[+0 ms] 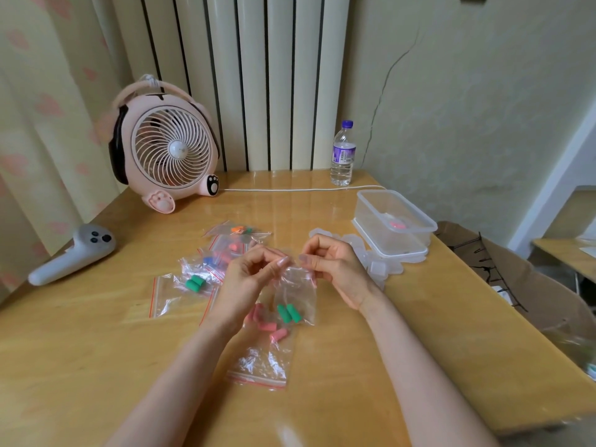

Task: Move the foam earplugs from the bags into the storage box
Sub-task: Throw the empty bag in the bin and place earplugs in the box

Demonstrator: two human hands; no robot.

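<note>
Plastic bag (pixel 298 293) of green earplugs (pixel 288 312) pinched by left hand (pixel 246 280) and right hand (pixel 337 269) fingers (pixel 307 258).

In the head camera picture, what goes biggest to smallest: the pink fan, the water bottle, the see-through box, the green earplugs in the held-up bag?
1. pink fan
2. see-through box, though it is nearer the camera, which helps it
3. water bottle
4. green earplugs in the bag, smallest even though closest
</note>
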